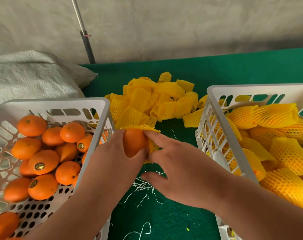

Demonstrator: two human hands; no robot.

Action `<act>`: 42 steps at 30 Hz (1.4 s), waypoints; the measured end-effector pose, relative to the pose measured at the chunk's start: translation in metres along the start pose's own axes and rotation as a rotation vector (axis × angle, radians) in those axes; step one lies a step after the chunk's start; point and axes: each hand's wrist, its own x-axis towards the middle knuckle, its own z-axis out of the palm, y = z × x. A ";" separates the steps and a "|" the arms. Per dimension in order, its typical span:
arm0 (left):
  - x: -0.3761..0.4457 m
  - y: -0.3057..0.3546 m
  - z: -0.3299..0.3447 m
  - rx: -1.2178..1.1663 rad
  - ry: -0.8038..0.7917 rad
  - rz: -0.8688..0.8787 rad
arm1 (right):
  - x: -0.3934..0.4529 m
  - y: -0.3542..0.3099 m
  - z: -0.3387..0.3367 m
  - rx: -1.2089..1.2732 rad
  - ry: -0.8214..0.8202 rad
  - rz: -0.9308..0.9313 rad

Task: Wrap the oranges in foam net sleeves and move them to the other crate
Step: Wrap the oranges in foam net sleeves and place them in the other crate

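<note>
We see an orange (134,143) held between the two hands above the green table (233,70), in the gap between the two white crates. Its skin is smooth, bright and glossy, and its shape is oval rather than round. The long axis runs from near us toward the far side, with the near end bare and the far end going into a yellow foam net sleeve (143,128), whose mouth spreads open across the top of the fruit. The left hand (112,153) grips the orange from its left side, fingers curled around it. The right hand (175,168) pinches the sleeve against the fruit's right side, forefinger stretched along the netting. The left crate (57,103) holds bare oranges (43,161), some with round stickers. The right crate (214,90) holds wrapped oranges (289,153) in yellow netting. A pile of empty sleeves (152,99) lies on the table beyond the hands, and white thread scraps (143,186) lie beneath them
</note>
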 end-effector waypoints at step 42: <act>-0.009 0.011 -0.003 -0.099 0.119 0.337 | 0.011 0.019 0.004 0.728 0.279 0.270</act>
